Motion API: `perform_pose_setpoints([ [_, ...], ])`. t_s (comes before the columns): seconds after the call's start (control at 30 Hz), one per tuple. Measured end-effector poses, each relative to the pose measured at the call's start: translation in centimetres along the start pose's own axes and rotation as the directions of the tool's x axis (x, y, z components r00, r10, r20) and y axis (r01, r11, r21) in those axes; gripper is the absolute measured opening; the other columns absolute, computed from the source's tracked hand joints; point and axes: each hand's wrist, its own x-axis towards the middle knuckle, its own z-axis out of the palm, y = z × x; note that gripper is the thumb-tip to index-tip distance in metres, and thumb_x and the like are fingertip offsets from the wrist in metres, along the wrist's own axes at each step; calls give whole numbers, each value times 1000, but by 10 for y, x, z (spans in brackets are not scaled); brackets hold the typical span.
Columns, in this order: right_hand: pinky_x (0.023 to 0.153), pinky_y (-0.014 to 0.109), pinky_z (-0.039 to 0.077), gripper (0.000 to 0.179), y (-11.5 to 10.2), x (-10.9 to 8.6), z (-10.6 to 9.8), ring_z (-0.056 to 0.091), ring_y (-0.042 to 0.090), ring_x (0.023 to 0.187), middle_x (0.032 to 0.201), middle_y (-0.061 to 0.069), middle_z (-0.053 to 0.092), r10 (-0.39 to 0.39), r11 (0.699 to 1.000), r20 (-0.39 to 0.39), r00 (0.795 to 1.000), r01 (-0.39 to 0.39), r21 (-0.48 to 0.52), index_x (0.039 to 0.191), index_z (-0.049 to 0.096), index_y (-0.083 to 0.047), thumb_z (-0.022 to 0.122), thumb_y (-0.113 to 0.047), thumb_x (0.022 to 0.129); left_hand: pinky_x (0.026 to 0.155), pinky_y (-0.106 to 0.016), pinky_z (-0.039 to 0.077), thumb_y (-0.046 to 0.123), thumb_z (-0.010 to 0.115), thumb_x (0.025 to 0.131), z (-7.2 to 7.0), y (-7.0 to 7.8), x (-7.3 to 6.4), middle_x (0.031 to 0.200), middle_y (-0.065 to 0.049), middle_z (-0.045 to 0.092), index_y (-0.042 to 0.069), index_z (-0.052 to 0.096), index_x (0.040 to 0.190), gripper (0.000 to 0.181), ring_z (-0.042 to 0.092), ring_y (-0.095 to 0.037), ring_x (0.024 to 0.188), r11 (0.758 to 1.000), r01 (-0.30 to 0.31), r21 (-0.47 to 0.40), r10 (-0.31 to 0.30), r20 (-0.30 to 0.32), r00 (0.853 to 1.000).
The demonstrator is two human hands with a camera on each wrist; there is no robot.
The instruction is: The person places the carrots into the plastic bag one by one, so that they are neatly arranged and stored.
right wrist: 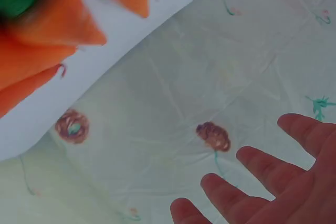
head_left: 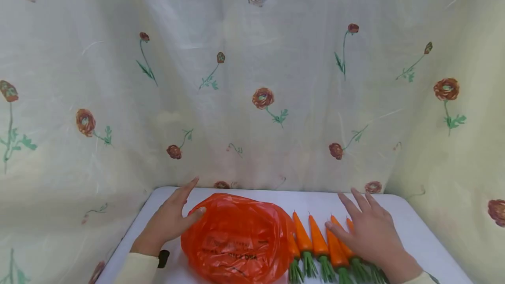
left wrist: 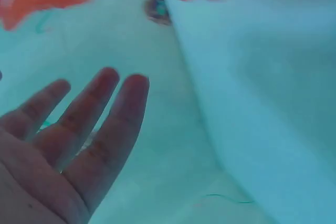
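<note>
A red-orange plastic bag (head_left: pixel 240 236) with dark print lies puffed up on the white table, left of centre. My left hand (head_left: pixel 169 220) is at its left side, fingers spread and thumb overlapping the bag's edge in the head view. Right of the bag lie several orange carrots (head_left: pixel 318 236) in a row, their green tops toward me. Over the right end of that row is my right hand (head_left: pixel 368 227), fingers spread and holding nothing. In the right wrist view, its fingers (right wrist: pixel 268 166) are apart from the carrots (right wrist: pixel 63 14).
The white table (head_left: pixel 418 227) has rounded far corners. Behind it and on both sides hangs a pale curtain (head_left: pixel 300 135) printed with red flowers. A dark band (head_left: pixel 163 258) shows at my left wrist.
</note>
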Motion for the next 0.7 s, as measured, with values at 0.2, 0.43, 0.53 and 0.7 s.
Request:
perform_pose_setpoints([
  [0.2, 98, 85, 36, 104, 33, -20, -4, 38, 58, 137, 159, 29, 40, -4, 999, 41, 999, 6, -43, 158, 48, -13, 54, -87, 86, 79, -48, 65, 67, 77, 85, 14, -19, -12, 149, -11, 56, 51, 12, 167, 106, 65, -29, 111, 982, 126, -140, -115, 88, 990],
  [0.43, 89, 79, 48, 106, 67, -33, 10, 52, 56, 125, 152, 31, 47, 34, 999, 98, 995, -34, -4, 156, 51, -10, 50, -89, 86, 79, -58, 63, 60, 83, 82, 33, -19, -14, 118, -7, 71, 44, 10, 169, 115, 68, -26, 101, 991, 134, -18, -131, 101, 986],
  [0.53, 88, 76, 51, 100, 84, -38, 13, 55, 57, 122, 150, 33, 48, 54, 997, 165, 985, -62, 43, 155, 51, -6, 60, -80, 89, 79, -56, 64, 56, 83, 83, 39, -15, -11, 113, -5, 71, 48, 5, 168, 116, 68, -24, 96, 995, 103, 6, -104, 87, 991],
  [0.7, 90, 75, 51, 99, 107, -45, 20, 53, 55, 127, 152, 33, 46, 80, 979, 300, 951, -132, 157, 158, 45, -8, 68, -74, 88, 83, -53, 64, 45, 85, 85, 45, -10, -16, 127, -8, 67, 57, -1, 164, 118, 68, -26, 105, 999, 47, -1, -47, 31, 998],
])
